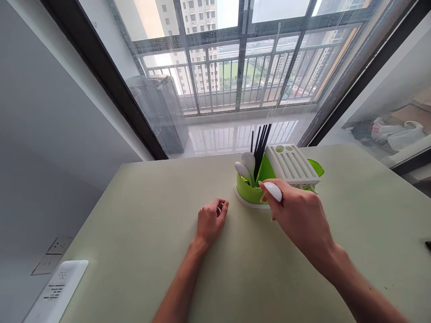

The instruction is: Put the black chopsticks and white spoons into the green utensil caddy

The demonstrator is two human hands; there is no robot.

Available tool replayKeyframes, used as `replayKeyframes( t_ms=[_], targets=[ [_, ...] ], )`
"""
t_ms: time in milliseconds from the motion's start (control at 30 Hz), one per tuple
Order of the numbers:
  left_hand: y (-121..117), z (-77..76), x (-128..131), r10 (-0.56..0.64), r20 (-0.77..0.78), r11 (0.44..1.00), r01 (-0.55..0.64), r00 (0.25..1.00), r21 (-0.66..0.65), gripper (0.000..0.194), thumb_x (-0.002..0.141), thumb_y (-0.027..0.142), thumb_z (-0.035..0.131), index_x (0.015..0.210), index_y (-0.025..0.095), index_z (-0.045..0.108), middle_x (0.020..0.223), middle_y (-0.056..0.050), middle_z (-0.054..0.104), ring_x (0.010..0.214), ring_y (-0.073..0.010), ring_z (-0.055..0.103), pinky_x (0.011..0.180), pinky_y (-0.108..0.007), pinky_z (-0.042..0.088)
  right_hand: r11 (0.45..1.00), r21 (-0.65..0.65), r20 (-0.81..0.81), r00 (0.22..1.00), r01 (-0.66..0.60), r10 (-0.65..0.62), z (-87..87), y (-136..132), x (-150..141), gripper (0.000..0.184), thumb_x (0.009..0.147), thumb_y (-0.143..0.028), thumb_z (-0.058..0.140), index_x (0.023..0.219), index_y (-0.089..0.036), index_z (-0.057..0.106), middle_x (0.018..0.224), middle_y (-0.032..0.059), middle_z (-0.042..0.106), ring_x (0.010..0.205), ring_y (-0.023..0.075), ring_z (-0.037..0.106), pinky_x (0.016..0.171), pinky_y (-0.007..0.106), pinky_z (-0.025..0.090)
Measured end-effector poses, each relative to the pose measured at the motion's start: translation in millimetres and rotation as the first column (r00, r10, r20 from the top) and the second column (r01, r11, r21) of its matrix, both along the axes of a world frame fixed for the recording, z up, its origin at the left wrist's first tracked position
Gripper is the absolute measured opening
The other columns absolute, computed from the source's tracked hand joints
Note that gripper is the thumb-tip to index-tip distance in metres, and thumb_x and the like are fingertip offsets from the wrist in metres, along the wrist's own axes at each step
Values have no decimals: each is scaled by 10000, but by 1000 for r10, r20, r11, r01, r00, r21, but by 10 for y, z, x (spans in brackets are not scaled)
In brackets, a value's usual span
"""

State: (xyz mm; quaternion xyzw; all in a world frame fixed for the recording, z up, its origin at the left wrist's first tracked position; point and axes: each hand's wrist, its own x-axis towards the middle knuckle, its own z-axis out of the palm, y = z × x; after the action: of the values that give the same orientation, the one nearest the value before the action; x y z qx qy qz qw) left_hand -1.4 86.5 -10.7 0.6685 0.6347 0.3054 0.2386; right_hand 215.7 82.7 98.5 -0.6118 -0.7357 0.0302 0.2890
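Note:
A green and white utensil holder (249,194) stands toward the back of the pale table. Two white spoons (248,161) and several black chopsticks (261,148) stick up from its left compartment. My right hand (298,211) is at the front of the holder, its fingers closed round a white spoon (273,191) whose bowl points up; the handle's lower end is hidden. The hand covers part of the holder's front. To the left, my left hand (211,219) rests on the tabletop with curled fingers, apart from the holder; what its fingers hold, if anything, does not show.
The white slotted rack (292,163) forms the holder's right part. A white flat object with printed text (55,291) lies at the table's left edge, near a wall socket (59,245). Glass doors (218,134) stand behind the table (155,251). A small dark object (428,245) sits at far right.

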Motion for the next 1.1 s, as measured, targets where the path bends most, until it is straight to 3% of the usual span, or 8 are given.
replayKeyframes(
  t_ms=[200,400,633,767,867,933,1000,1100],
  targets=[
    [-7,6,5,-2,-2,1000,3,1000,6,343,1013,464,469,919,217,686,727,18,682,607,-115,568,607,-236,382,999,-43,73,997,12,-9,4,27,-47,286,1010,-388,488,1037,-223,721,657,39,729,518,216,619,545,293,336],
    [-12,22,2,-6,2,1000,6,1000,9,338,1015,456,468,909,216,680,729,19,681,602,-113,556,608,-236,383,999,-49,63,998,-6,9,17,9,-93,305,1030,-408,492,1135,-217,704,766,38,769,621,228,685,573,295,375],
    [-2,-1,-3,-6,-4,1000,6,1000,15,333,1015,452,467,923,219,685,725,15,685,613,-118,574,616,-236,386,999,-13,46,998,-49,50,-4,-29,-55,340,1018,-446,530,1198,-210,696,787,4,781,592,194,695,560,301,416],
    [0,-3,-7,-4,3,1000,4,1000,12,337,1012,456,470,919,218,689,731,14,686,613,-117,572,614,-234,390,990,57,-30,991,-129,131,7,-128,48,318,1016,-407,557,1253,-221,660,799,-28,768,549,141,668,568,290,463],
    [-4,7,-5,-7,4,1000,7,1000,6,342,1014,462,469,913,218,687,723,19,677,610,-116,565,609,-234,386,964,209,-83,980,-162,183,56,-209,161,197,1003,-326,591,1172,-263,670,832,-35,760,531,116,643,574,279,500],
    [-6,14,0,-5,-1,1000,5,1000,2,344,1016,461,466,912,218,685,719,21,674,607,-115,564,608,-237,382,933,343,-87,985,-113,152,88,-216,242,145,973,-275,627,1107,-289,678,925,-6,767,647,152,693,668,312,556],
    [-8,20,7,-1,-6,1000,1,1000,0,346,1017,461,463,912,217,685,717,21,676,602,-115,568,610,-240,381,899,436,-84,992,-49,95,103,-163,315,194,945,-260,647,1132,-301,675,1097,43,750,905,228,730,846,399,584],
    [-10,24,17,-1,-8,1000,1,1000,4,354,1018,465,458,917,216,688,715,16,679,608,-121,582,619,-243,388,897,439,-42,997,-46,72,65,-7,394,338,959,-299,622,1296,-287,625,1376,85,637,1289,313,594,1054,524,504]
  ],
)
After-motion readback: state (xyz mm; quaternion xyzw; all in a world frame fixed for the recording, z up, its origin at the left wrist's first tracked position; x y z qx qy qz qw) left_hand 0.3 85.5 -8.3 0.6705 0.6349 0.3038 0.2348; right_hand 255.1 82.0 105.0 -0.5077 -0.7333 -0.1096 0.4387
